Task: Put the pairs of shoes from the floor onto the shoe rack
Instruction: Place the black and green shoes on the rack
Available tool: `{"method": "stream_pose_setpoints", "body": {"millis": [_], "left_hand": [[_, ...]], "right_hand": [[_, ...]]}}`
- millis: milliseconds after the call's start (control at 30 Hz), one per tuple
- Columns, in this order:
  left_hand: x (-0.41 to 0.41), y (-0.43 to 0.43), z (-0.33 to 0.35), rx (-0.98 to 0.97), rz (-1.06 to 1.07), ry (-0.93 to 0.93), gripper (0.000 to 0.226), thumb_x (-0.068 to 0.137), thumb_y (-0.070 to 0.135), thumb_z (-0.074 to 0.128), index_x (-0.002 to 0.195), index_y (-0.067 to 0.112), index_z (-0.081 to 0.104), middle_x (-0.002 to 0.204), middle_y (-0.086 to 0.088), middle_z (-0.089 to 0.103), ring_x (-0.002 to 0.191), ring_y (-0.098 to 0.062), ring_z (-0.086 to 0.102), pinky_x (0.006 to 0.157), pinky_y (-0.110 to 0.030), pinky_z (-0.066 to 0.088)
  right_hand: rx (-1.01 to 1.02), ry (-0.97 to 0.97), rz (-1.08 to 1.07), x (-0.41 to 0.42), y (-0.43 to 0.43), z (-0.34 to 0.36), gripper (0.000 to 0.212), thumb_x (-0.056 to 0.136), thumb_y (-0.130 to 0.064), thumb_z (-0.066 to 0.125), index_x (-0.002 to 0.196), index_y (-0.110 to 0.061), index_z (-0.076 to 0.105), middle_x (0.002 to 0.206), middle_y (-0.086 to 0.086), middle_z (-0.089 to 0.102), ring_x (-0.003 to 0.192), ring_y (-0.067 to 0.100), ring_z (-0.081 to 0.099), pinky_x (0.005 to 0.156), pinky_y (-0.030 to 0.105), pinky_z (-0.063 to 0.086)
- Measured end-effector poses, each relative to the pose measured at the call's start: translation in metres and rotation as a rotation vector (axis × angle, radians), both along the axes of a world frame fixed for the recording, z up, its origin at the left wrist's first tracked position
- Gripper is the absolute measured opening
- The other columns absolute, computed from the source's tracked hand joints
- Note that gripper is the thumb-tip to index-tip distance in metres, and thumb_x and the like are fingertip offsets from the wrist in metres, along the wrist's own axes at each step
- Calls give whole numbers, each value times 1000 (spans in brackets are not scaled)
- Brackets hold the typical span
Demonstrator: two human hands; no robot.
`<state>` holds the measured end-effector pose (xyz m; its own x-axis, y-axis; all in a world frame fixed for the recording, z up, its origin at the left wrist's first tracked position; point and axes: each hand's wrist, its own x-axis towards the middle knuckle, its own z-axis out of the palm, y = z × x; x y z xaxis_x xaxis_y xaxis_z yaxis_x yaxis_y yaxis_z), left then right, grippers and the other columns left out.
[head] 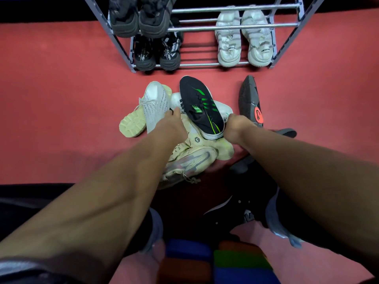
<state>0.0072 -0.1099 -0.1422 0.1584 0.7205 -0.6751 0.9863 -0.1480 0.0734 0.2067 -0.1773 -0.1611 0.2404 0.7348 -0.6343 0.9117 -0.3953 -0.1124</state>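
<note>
Head view: black-green shoe (202, 107) lies atop a heap of pale shoes (190, 160) on the red floor (61, 99), just in front of the shoe rack (205, 64). Its long axis runs away from us, toe twd the rack & a bit left, heel nearest us, upper facing up. Our L grip (174, 124) is at its left edge by the laces, fingers curled down. R grip (235, 125) is against the heel side, fingers hidden. We can't tell whether either has hold of it. White knit shoe (155, 105) lies just left, toe also twd the rack. Dark shoe (249, 99) at right lies sole-up. Rack's bottom tier carries a black pair (158, 56) at left, white pair (244, 44) at right.
</note>
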Motion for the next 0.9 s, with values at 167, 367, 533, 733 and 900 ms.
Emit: {"method": "stream_pose_setpoints", "body": {"millis": [167,367,533,733,900], "left_hand": [[-16,14,-1,-85,-249,164,93,87,7,53,166,18,5,145,-9,49,110,-36,62,91,-51,58],[5,-23,5,228,-308,114,55,91,10,59,141,3,38,140,-18,45,108,-36,66,68,-40,46],[5,-57,5,99,-541,16,28,94,27,56,119,16,59,113,-6,66,101,-33,67,67,-37,45],[9,-118,-18,-224,-780,-149,37,97,46,60,116,16,74,109,-9,73,101,-33,68,71,-31,42],[6,-177,-51,-532,-651,-149,60,89,55,73,127,9,71,122,-12,72,109,-32,68,87,-31,47]], "right_hand": [[-199,73,98,-2,-6,2,37,94,-18,56,127,-7,67,125,16,69,112,34,66,89,32,52],[-233,34,231,-5,-14,0,35,86,-25,63,116,-6,69,112,15,73,97,33,70,83,36,59],[-51,-142,444,-10,-27,10,33,92,-32,55,117,-17,70,120,9,70,111,34,67,78,36,52],[-296,-5,622,-25,-54,19,26,98,-34,57,108,-17,73,114,8,74,100,30,67,83,32,52],[-350,-27,638,-24,-68,10,32,96,-35,52,107,-14,72,109,8,74,98,32,68,90,36,56]]}}
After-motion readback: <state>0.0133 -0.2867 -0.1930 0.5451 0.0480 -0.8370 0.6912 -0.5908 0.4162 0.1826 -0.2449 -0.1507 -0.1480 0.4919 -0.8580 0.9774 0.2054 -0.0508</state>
